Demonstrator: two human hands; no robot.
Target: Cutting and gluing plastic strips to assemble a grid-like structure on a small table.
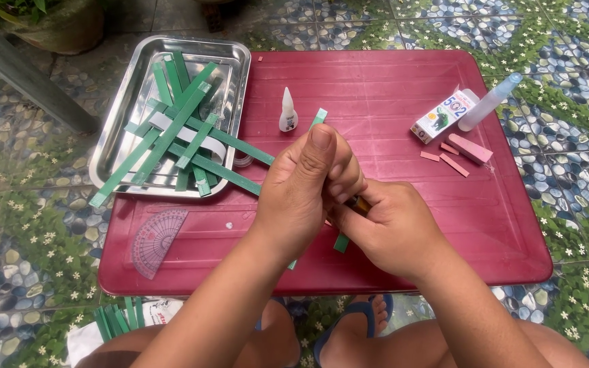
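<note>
Both hands meeting at frame centre over red table (390,88): left hand (301,194) clenching green paper strip (319,117), thumb up; right hand (393,228) gripping strip's lower end (341,243). Steel tray (236,61) holding more green strips (172,133) upper left. Glue bottle (288,110) standing just beyond hands.

Green paper strip (319,117), tilted, pinched between hands.

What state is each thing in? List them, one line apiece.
left hand: closed around a green strip, thumb up
right hand: gripping the strip's lower part
metal tray: holds a loose pile of green strips
small glue bottle: upright, capped
clear bottle: lying on its side
glue box: lying flat
protractor: flat on the red table
</note>
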